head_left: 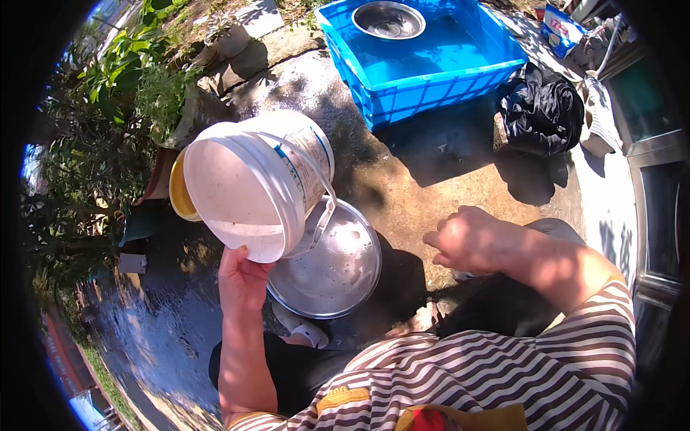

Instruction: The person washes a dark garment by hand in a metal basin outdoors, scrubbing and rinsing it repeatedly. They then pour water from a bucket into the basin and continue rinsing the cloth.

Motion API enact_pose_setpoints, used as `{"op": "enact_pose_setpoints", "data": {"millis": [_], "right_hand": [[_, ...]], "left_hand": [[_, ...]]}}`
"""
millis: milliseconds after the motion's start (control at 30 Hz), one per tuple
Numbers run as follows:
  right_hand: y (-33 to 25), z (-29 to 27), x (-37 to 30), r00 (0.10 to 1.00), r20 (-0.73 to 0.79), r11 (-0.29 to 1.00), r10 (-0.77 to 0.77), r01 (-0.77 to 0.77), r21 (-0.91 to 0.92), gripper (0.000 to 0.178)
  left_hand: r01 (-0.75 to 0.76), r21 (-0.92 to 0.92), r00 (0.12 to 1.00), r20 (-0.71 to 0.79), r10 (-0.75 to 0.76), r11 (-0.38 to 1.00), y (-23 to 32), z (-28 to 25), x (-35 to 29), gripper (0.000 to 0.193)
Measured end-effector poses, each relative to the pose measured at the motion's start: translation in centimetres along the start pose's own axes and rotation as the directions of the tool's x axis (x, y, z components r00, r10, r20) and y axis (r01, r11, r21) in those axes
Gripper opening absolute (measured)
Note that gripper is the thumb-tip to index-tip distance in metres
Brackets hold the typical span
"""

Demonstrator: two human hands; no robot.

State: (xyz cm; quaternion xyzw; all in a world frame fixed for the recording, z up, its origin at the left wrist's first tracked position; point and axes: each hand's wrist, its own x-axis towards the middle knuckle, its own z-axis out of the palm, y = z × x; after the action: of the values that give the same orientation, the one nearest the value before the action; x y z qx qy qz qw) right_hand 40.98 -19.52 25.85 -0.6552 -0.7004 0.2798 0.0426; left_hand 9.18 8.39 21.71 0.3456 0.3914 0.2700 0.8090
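My left hand (246, 276) grips the lower rim of a large white plastic bucket (291, 161). The bucket is tipped on its side, its pale inside turned toward me and to the left. Its white handle (325, 215) hangs down on the right. Partly under the bucket stands a round metal basin (356, 269) with some bubbly liquid in it. Out to the right of the basin, my right hand (467, 241) hovers with its fingers curled in. I see nothing held there, and it touches neither bucket nor basin.
A blue plastic tub (438, 86) of water stands ahead, a metal bowl (388, 20) in it. Black bundled cloth or plastic (540, 111) lies at the right, near a detergent-like bag (562, 30). A yellow container (180, 188) and plants (129, 79) are at the left.
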Motion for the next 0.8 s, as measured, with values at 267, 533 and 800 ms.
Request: {"op": "enact_pose_setpoints", "data": {"millis": [267,533,800], "right_hand": [[7.3,-7.0,6.1,0.950,-0.163,0.963,0.267,-0.269,0.006,0.049],[10.0,-6.6,9.0,0.969,0.149,0.966,0.195,-0.216,0.145,0.051],[5.2,-3.3,7.0,0.969,0.198,0.974,0.150,-0.179,0.137,0.035]], "left_hand": [[0.093,0.050,0.952,-0.298,-0.074,0.994,-1.8,1.0,5.4,0.081],[0.251,-0.020,0.921,-0.303,-0.245,0.968,-5.0,3.7,8.2,0.080],[0.449,-0.135,0.830,-0.303,-0.469,0.883,-9.8,2.9,5.0,0.063]]}}
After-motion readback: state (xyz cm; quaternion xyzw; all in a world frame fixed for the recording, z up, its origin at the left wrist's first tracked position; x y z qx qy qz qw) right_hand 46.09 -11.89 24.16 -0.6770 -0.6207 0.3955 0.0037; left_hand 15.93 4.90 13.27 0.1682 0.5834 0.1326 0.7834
